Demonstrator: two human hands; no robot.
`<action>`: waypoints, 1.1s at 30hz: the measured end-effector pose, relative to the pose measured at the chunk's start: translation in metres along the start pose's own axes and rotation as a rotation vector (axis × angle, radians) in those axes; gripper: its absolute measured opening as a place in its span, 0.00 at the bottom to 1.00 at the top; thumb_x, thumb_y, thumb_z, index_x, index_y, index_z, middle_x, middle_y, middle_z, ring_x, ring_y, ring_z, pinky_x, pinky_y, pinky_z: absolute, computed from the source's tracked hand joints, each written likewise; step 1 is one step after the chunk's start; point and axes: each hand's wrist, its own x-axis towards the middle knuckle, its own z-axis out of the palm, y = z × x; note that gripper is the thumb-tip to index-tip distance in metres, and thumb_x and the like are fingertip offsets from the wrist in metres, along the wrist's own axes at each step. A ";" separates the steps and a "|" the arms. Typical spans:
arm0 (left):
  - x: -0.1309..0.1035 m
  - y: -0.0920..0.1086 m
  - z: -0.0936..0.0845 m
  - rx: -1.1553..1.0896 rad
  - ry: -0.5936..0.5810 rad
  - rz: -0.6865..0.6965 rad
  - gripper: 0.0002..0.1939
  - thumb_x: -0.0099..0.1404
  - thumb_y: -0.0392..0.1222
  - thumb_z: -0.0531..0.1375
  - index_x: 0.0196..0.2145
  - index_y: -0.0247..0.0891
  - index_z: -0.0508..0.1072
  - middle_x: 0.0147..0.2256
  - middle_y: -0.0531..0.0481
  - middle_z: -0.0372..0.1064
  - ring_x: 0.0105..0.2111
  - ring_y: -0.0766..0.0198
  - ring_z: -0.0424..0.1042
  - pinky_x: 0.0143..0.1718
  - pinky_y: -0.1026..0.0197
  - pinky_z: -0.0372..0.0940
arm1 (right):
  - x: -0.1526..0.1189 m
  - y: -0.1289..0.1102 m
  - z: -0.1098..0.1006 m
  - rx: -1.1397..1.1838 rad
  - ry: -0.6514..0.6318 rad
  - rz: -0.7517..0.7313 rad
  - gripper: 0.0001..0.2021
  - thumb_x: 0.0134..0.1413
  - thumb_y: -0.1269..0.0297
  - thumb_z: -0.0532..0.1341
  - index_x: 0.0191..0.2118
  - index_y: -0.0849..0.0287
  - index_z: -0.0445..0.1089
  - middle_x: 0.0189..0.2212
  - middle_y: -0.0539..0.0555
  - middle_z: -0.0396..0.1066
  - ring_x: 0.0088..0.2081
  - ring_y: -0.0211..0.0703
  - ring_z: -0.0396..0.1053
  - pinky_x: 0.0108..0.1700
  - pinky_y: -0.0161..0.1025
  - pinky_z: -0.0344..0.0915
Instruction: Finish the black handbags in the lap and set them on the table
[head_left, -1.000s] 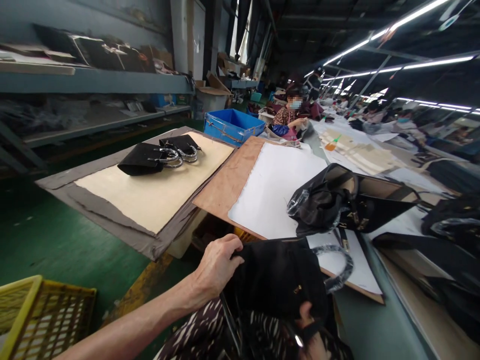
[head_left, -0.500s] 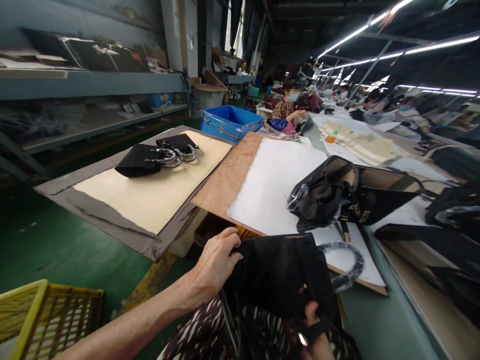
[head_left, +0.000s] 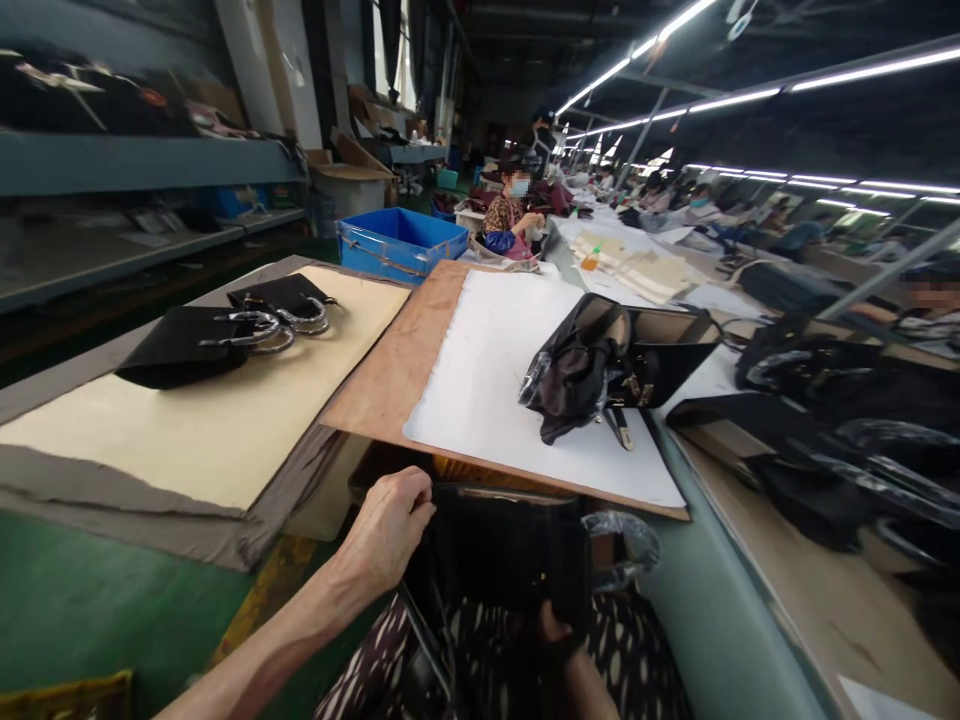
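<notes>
One blue bin [head_left: 367, 249], open-topped, near a masked co-worker [head_left: 504, 214]; one small orange bottle [head_left: 591, 262] beside cream sheets [head_left: 645, 270]; one yellow crate [head_left: 67, 694], partly visible, lower left; tube lights [head_left: 877, 70] overhead.

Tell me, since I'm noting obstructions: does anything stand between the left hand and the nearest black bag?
Nothing visible does: the left hand directly grips the black bag by its upper edge. The brown board lies beyond, not between them.

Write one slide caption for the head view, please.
Left hand grips a black bag by its top; right hand rests lower.
</notes>
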 end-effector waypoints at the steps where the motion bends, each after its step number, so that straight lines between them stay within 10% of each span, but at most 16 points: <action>1: 0.002 0.003 0.002 -0.008 -0.011 0.004 0.08 0.51 0.30 0.51 0.19 0.36 0.55 0.22 0.55 0.58 0.24 0.69 0.58 0.27 0.66 0.49 | 0.000 0.001 -0.011 -0.025 0.041 0.011 0.21 0.42 0.49 0.58 0.43 0.53 0.69 0.40 0.54 0.71 0.50 0.54 0.62 0.51 0.47 0.60; 5: 0.012 0.013 0.007 -0.039 -0.073 0.029 0.07 0.50 0.30 0.49 0.18 0.37 0.56 0.23 0.55 0.59 0.24 0.68 0.59 0.26 0.66 0.50 | -0.008 -0.020 -0.058 -0.134 0.282 0.036 0.31 0.42 0.47 0.57 0.51 0.61 0.59 0.46 0.59 0.67 0.52 0.57 0.59 0.55 0.52 0.51; 9: 0.015 0.016 0.011 -0.058 -0.103 0.052 0.06 0.50 0.31 0.49 0.18 0.37 0.57 0.27 0.53 0.63 0.27 0.67 0.61 0.27 0.66 0.52 | -0.015 -0.085 -0.068 -0.507 0.498 -0.326 0.27 0.49 0.50 0.53 0.55 0.55 0.54 0.54 0.55 0.58 0.54 0.52 0.55 0.56 0.51 0.51; 13: 0.015 0.021 0.012 -0.061 -0.126 0.079 0.06 0.50 0.31 0.49 0.18 0.36 0.56 0.28 0.53 0.64 0.26 0.68 0.60 0.27 0.66 0.52 | 0.000 -0.148 -0.038 -0.865 0.130 -0.718 0.25 0.48 0.61 0.58 0.54 0.51 0.57 0.54 0.51 0.58 0.55 0.49 0.53 0.57 0.46 0.50; 17: 0.017 0.025 0.007 -0.085 -0.171 0.089 0.06 0.48 0.29 0.49 0.17 0.36 0.57 0.30 0.53 0.65 0.26 0.69 0.61 0.28 0.66 0.52 | 0.022 -0.171 -0.016 -1.003 -0.162 -0.638 0.13 0.50 0.66 0.56 0.43 0.51 0.69 0.40 0.49 0.71 0.42 0.45 0.66 0.43 0.39 0.62; 27: 0.033 0.003 0.009 -0.181 -0.313 0.159 0.05 0.49 0.30 0.50 0.18 0.35 0.60 0.30 0.55 0.65 0.29 0.69 0.62 0.31 0.68 0.53 | 0.038 -0.170 -0.018 -0.959 -0.216 -0.447 0.08 0.51 0.62 0.55 0.31 0.52 0.72 0.30 0.46 0.72 0.35 0.42 0.68 0.35 0.35 0.59; 33: 0.035 0.005 0.013 -0.180 -0.313 0.157 0.05 0.49 0.30 0.51 0.18 0.35 0.59 0.28 0.55 0.65 0.27 0.71 0.60 0.29 0.68 0.52 | 0.047 -0.164 -0.021 -1.166 -0.203 -0.669 0.07 0.54 0.64 0.55 0.33 0.54 0.70 0.31 0.48 0.71 0.36 0.41 0.66 0.38 0.36 0.57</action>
